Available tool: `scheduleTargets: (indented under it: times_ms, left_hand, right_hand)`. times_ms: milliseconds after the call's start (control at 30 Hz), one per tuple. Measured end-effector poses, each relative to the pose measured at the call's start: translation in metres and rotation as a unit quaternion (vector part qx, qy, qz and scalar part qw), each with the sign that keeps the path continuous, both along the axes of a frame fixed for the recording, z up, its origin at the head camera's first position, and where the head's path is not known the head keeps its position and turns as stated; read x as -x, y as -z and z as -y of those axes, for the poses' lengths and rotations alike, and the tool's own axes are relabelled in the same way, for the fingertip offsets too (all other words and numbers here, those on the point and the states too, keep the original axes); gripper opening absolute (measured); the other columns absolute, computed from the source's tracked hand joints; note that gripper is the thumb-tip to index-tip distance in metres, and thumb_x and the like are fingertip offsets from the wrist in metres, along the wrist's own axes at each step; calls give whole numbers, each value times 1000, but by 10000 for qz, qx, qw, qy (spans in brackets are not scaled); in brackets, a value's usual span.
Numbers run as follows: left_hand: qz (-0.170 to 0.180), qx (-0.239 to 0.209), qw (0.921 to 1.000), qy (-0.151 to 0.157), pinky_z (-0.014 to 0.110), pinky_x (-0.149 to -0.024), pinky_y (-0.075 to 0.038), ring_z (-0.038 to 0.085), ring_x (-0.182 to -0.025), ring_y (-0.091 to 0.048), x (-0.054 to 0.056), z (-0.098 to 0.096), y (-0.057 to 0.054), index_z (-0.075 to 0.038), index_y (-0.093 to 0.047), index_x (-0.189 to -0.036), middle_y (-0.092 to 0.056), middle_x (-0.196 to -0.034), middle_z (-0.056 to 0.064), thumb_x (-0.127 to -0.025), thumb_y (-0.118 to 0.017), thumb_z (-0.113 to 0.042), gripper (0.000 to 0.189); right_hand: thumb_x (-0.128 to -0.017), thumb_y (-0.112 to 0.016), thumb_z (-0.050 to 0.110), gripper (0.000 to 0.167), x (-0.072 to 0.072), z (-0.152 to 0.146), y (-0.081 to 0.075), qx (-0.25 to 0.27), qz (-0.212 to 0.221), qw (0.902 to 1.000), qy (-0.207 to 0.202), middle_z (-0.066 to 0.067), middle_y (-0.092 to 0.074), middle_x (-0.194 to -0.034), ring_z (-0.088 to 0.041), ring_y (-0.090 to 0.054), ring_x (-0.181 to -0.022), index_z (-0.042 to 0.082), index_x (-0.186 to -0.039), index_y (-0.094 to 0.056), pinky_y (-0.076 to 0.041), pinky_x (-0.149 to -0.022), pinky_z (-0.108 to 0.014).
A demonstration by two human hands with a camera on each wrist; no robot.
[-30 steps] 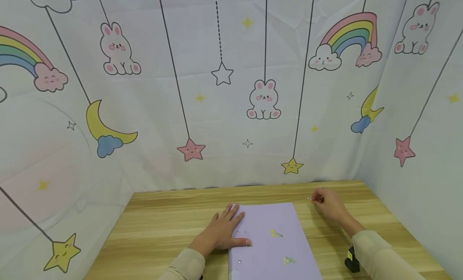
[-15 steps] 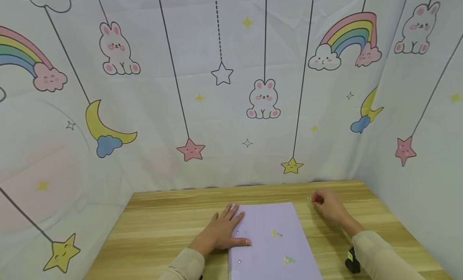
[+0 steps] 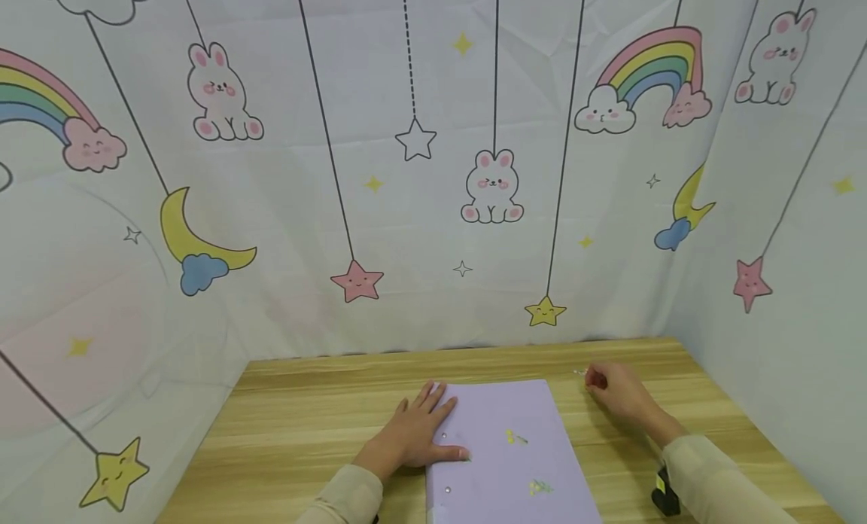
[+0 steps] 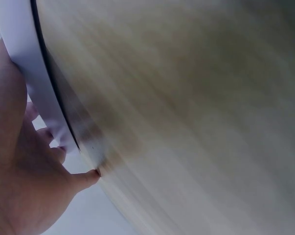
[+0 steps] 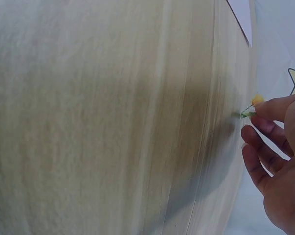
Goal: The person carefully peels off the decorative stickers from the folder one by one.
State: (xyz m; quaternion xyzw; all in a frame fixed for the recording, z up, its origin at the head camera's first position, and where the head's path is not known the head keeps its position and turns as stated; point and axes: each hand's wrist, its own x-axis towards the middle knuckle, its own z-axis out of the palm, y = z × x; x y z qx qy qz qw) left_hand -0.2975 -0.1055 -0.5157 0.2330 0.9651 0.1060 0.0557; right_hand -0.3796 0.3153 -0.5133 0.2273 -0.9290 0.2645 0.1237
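A lilac binder-like folder (image 3: pixel 497 407) lies on the table, with metal rivets along its left side. My left hand (image 3: pixel 416 432) rests on its left part, fingers spread; in the left wrist view it lies along the folder's edge. Two small yellow-and-green flower decorations (image 3: pixel 540 487) show on the cover, and a bit of green peeks out by the left thumb. Right of the folder's far corner, my right hand (image 3: pixel 619 388) pinches a tiny yellow flower with a green stem (image 5: pixel 257 100) between thumb and forefinger, close over the table. A small whitish bit (image 3: pixel 579 372) shows beside the fingertips.
The wood-grain table (image 3: pixel 325 426) reaches back to a white printed cloth (image 3: pixel 298 313) that hangs behind it and at both sides. A black device (image 3: pixel 665 495) sits under the right cuff.
My right hand has shifted slightly toward me at the fingertips, with the flower still pinched. The left hand has stayed in place on the folder.
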Motion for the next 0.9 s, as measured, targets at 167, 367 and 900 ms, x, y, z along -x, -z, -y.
scheduleTargets:
  times_ms: [167,367,900]
  left_hand:
    - [-20,-22,10000,6,68,-121,-25,34,-163,-13,-1,0,0,-17,-36,-167,-21,-176,11,-90,-60,-81,103]
    - [-2,-41,10000,9,68,-122,-25,33,-163,-13,0,0,2,-18,-36,-167,-21,-176,11,-90,-60,-82,103]
    - [-42,-43,10000,13,68,-122,-25,34,-163,-14,0,1,1,-18,-36,-167,-21,-176,11,-90,-60,-81,103]
  right_hand:
    - [-82,-77,-9,24,-2,1,2,-9,-107,9999,23,6,-61,-76,-8,-55,-72,12,-80,-64,-49,-64,-29]
    - [-80,-75,-10,25,-1,4,9,-33,-276,9996,39,8,-62,-76,-8,-55,-72,13,-80,-66,-49,-64,-29]
    - [-85,-82,-2,21,-5,10,8,-260,107,9996,-87,9,-60,-77,-7,-54,-73,14,-80,-70,-50,-66,-28]
